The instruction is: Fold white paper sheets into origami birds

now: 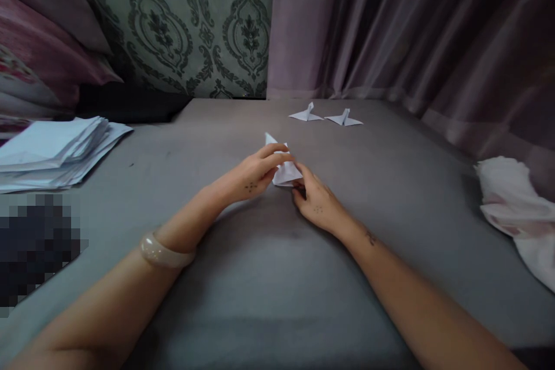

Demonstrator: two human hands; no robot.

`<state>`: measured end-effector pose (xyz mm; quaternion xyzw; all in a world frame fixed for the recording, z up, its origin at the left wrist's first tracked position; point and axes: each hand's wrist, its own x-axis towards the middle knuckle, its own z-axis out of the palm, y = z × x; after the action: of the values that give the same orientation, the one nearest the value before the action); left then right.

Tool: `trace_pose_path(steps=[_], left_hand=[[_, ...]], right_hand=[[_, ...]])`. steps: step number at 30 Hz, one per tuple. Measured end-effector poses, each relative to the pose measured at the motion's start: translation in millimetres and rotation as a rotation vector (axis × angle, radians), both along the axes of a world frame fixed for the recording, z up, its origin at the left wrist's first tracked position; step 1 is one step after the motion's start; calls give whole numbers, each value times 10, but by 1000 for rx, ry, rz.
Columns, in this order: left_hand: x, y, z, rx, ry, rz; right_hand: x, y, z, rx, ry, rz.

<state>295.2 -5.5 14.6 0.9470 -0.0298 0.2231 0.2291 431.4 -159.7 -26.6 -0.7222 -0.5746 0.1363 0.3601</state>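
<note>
A partly folded white paper piece [287, 175] with a pointed tip sits between my two hands, low over the grey surface. My left hand [259, 172] reaches over its upper left side, fingers bent across the paper; the thumb's contact is partly hidden. My right hand [318, 199] pinches its right edge between thumb and fingers. Farther back stand two folded paper cranes, a left one [309, 114] and a right one [346, 119], side by side with wings spread.
A stack of white paper sheets [56, 150] lies at the left, near a dark cloth item [134, 104] and pink pillows [47, 40]. Crumpled white fabric [511, 196] rests at the right. Purple curtains [368, 29] and a patterned wall [195, 29] bound the grey surface [269, 277].
</note>
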Motion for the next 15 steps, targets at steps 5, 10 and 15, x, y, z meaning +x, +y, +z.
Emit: trace_pose_path(steps=[5,10,15], left_hand=[[-2,13,-209,-76,-70,124],[-37,35,-247,-60,121,118],[-26,52,-280,-46,138,54]], right_hand=[[8,21,-26,-3,81,-13],[15,31,0,-6,104,-61],[25,39,35,-17,172,-76]])
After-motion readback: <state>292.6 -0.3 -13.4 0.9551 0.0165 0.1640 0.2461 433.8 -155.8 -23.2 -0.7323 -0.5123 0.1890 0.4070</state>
